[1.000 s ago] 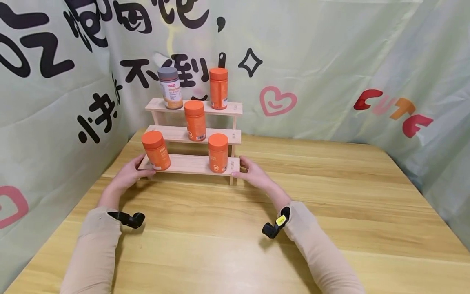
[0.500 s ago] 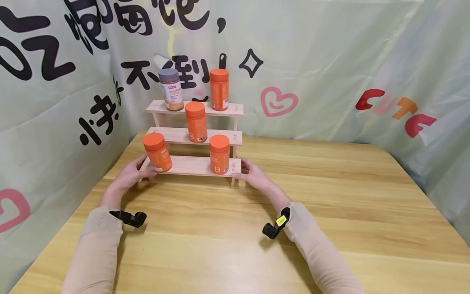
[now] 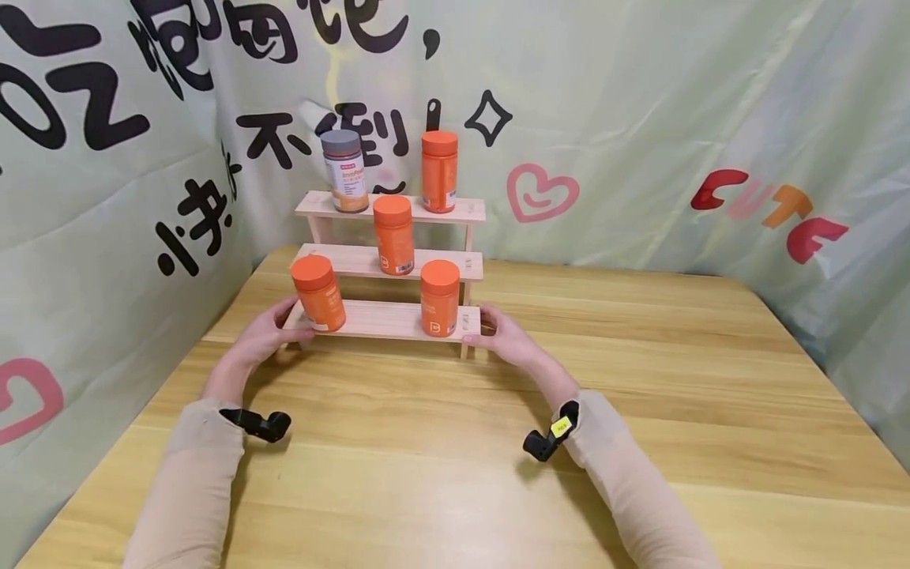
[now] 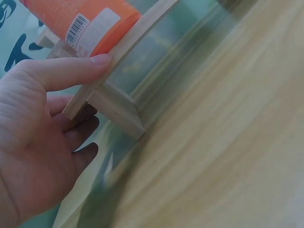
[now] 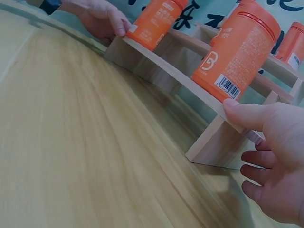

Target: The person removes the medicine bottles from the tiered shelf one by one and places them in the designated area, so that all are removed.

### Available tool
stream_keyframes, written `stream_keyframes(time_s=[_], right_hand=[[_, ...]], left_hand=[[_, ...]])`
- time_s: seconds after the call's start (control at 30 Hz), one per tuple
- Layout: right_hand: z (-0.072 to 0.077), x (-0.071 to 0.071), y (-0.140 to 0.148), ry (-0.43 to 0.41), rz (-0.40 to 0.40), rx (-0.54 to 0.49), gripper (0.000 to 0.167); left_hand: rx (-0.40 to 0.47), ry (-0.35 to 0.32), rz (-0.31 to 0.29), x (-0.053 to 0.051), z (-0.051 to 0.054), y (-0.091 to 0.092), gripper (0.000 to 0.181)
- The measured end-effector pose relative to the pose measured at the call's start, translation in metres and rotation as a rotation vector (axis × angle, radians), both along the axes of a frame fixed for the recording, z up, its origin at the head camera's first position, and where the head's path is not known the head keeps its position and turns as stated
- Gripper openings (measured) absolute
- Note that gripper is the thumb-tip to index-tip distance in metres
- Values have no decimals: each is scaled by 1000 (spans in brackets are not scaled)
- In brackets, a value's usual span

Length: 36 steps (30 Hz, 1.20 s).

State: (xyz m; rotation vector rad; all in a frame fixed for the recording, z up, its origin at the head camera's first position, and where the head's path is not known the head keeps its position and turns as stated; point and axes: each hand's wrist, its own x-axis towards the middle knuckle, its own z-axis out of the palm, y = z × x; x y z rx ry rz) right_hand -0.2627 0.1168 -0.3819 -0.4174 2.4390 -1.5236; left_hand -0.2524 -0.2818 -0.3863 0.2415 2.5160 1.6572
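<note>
A three-step wooden display shelf (image 3: 380,318) stands on the table in the head view. My left hand (image 3: 266,336) grips the left end of its lowest step, thumb on the front edge and fingers below, as the left wrist view shows. At the opposite end, my right hand (image 3: 508,338) pinches the same step. Orange jars sit on the bottom step, one at the left (image 3: 317,294) and one at the right (image 3: 440,300). Another orange jar (image 3: 394,237) is on the middle step. On top are a grey-capped jar (image 3: 345,174) and an orange jar (image 3: 439,174).
Bare wooden table top (image 3: 398,442) extends in front of the shelf and to its right. A printed cloth (image 3: 611,118) hangs close behind the shelf and along the left side. Each wrist wears a small black camera, one on the left (image 3: 265,427) and one on the right (image 3: 543,444).
Both hands have shifted the shelf a little to the right, mostly within the last half second. The jars have moved along with it and keep their places on the steps.
</note>
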Motion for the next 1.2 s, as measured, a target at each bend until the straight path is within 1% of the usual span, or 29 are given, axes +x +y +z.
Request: stream_keyframes(time_s=[0.17,0.33,0.4,0.63,0.77,0.97,1.03,1.2], right_hand=[[-3,7,15,2,-4,14,76],[-5,11,30,9,21,21,76],[-4,12,36,14,29,17,76],[-2,16,57,28,48,13,72],[-3,18,70,33,60,15,73],[-3,21,88,46,51,8,77],[-3,23,93,41,43,1,78],[-3,26,106,42,25,-4,76]], left_hand=[[20,4,-16,2,-4,11,81],[47,-1,-30,3,-7,21,83],[40,1,-31,2,-8,25,84],[36,15,-69,-1,-7,41,83],[6,17,-75,-2,-6,51,85],[1,44,-106,-5,-4,66,82],[0,44,-105,-5,-3,70,82],[5,55,-122,-5,-3,81,82]])
